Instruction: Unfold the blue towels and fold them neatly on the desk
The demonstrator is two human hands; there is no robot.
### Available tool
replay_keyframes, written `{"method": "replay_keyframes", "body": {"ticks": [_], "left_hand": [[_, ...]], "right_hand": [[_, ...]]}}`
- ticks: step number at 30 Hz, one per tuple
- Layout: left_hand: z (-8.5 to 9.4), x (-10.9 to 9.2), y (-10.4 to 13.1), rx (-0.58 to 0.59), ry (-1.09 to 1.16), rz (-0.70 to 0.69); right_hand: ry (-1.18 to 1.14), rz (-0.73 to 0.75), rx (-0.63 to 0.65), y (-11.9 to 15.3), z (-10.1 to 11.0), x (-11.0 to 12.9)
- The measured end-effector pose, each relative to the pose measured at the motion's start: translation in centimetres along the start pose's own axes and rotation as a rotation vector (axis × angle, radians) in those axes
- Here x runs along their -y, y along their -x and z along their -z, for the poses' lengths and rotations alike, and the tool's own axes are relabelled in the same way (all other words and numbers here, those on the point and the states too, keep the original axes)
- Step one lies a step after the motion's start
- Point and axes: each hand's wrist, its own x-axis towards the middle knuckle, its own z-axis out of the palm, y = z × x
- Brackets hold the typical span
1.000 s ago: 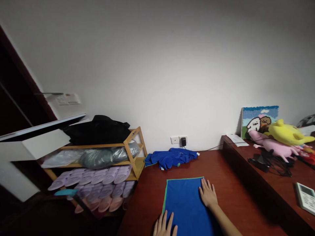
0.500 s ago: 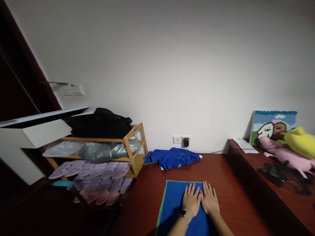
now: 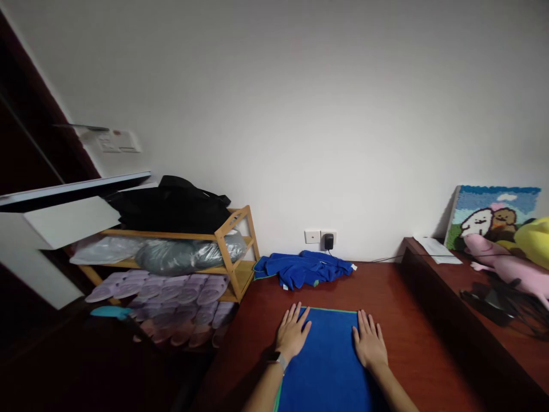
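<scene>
blue cloth seemingly being made flat on worktop | far edge being pressed by left fingers and right fingers, both being held a bit spread | soft, even push seemingly being called for next

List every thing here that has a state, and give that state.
Left hand: open, palm down
Right hand: open, palm down
Cloth: spread flat
Blue bundle: crumpled
Adapter: plugged in
Watch: worn, left wrist
Paper: lying flat
Picture: propped upright
Cables: tangled
Slippers: lined up in rows
Black bag: slumped on rack
</scene>
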Motion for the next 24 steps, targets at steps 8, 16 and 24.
{"method": "replay_keyframes", "body": {"ticks": [8, 16, 24], "left_hand": [[0.1, 0.0, -2.5, -0.032, 0.021, 0.0], [0.9, -1.4, -1.9, -0.175, 0.0, -0.11], [-3.0, -11.6, -1.1, -0.037, 0.127, -0.236]], "right_hand": [[0.05, -0.014, 0.017, -2.6, 0.8, 0.4], [-0.014, -0.035, 0.01, -2.3, 1.2, 0.6], [0.044, 0.029, 0.028, -1.2, 1.1, 1.0]]}}
